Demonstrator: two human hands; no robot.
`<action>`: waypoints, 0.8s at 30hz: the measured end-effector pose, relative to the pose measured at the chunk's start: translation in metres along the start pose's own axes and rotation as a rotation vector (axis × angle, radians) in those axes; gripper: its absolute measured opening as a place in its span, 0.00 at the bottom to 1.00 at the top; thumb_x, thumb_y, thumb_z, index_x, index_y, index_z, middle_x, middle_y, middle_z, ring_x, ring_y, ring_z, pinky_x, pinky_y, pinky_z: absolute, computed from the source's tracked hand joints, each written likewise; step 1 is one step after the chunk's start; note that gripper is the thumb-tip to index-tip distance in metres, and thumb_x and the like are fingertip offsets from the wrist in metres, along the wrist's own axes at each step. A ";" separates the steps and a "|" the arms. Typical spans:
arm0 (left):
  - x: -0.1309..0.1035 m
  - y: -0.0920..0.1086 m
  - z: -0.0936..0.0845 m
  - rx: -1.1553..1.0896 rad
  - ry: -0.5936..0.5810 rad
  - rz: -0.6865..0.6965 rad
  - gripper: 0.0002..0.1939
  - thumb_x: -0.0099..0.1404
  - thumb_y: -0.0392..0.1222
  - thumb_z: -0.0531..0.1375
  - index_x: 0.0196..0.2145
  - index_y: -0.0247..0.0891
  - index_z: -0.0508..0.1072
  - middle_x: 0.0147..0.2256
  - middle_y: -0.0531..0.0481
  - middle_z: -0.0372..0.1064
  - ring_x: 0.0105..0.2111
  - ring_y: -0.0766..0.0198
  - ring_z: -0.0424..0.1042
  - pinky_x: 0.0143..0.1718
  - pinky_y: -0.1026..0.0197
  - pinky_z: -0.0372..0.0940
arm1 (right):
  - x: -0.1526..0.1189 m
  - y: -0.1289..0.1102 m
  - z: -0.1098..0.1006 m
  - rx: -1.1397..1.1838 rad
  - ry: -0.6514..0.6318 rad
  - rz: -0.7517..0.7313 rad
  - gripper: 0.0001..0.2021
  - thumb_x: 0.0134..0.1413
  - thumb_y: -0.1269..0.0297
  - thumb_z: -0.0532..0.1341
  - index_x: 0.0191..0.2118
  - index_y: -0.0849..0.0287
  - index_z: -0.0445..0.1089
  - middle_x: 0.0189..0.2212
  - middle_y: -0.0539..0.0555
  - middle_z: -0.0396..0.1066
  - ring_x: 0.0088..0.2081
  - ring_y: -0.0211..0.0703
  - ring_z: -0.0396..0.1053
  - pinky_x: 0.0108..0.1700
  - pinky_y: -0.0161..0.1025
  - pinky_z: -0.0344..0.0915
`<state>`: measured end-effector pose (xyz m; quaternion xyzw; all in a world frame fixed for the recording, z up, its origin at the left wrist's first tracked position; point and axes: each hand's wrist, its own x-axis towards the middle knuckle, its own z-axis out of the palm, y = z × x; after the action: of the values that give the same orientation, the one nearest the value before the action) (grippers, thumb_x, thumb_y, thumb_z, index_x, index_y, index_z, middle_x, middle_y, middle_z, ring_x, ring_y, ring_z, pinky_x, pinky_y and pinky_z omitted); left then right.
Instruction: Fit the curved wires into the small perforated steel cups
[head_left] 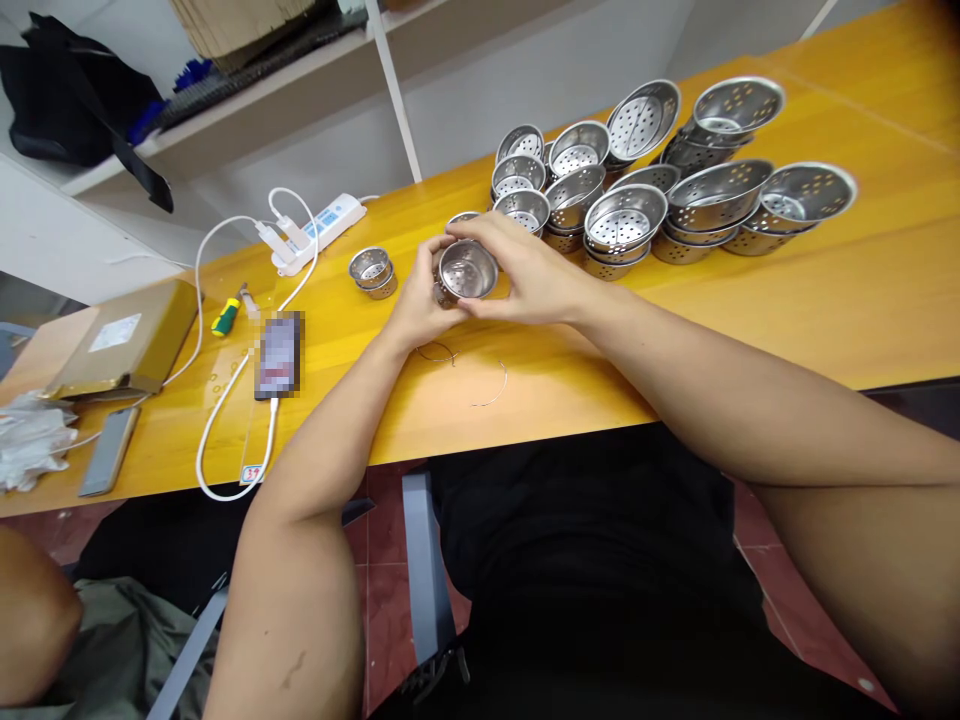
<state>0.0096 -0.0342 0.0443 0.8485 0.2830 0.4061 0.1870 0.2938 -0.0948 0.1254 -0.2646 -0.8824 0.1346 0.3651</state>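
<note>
Between my two hands is a small perforated metal cup (469, 272), tilted so that its inside faces me. My left hand (421, 300) is closed around its left side. My right hand (525, 265) curves over the top and right side, thumb at the lower rim. Just behind my fingers, the rim of another metal cup (463, 217) shows in part. To the left stands a small stack of perforated cups (372, 272). Thin wire pieces (504, 383) lie on the table in front of my hands.
Stacked perforated cups (626, 218) fill the table's back right. A power strip (322, 232) with white cables, a green-yellow screwdriver (225, 317), a charging phone (277, 355), another phone (109, 452) and a cardboard box (124, 345) are on the left. Another person's bare limb (34, 620) shows at lower left.
</note>
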 end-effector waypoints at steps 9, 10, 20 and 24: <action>-0.008 -0.010 -0.041 0.105 -0.017 -0.218 0.81 0.45 0.79 0.93 0.84 0.49 0.62 0.88 0.26 0.62 0.92 0.21 0.61 0.97 0.20 0.53 | -0.020 0.020 -0.010 -0.211 -0.259 0.096 0.34 0.75 0.49 0.77 0.78 0.58 0.80 0.70 0.72 0.77 0.68 0.79 0.78 0.73 0.70 0.78; -0.010 -0.011 -0.043 0.099 -0.022 -0.265 0.81 0.46 0.76 0.94 0.84 0.48 0.62 0.88 0.25 0.62 0.92 0.21 0.62 0.97 0.20 0.54 | -0.021 0.022 -0.007 -0.243 -0.284 0.109 0.31 0.75 0.50 0.76 0.75 0.59 0.82 0.68 0.72 0.78 0.66 0.78 0.79 0.71 0.70 0.79; -0.010 -0.010 -0.045 0.080 0.041 -0.352 0.62 0.62 0.58 0.91 0.82 0.49 0.64 0.84 0.30 0.69 0.88 0.29 0.70 0.95 0.21 0.59 | -0.015 0.009 -0.007 -0.343 -0.242 -0.029 0.23 0.77 0.70 0.64 0.69 0.58 0.86 0.74 0.72 0.79 0.71 0.76 0.78 0.73 0.70 0.80; -0.003 -0.012 -0.048 0.107 0.096 -0.266 0.60 0.58 0.66 0.92 0.75 0.47 0.69 0.76 0.33 0.75 0.83 0.28 0.74 0.92 0.22 0.63 | -0.009 -0.011 0.010 -0.163 -0.149 -0.156 0.19 0.82 0.65 0.66 0.69 0.53 0.87 0.66 0.68 0.85 0.66 0.72 0.80 0.71 0.67 0.79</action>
<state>-0.0339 -0.0226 0.0645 0.7918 0.4228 0.4023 0.1801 0.2882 -0.1092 0.1177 -0.2131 -0.9329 0.0528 0.2854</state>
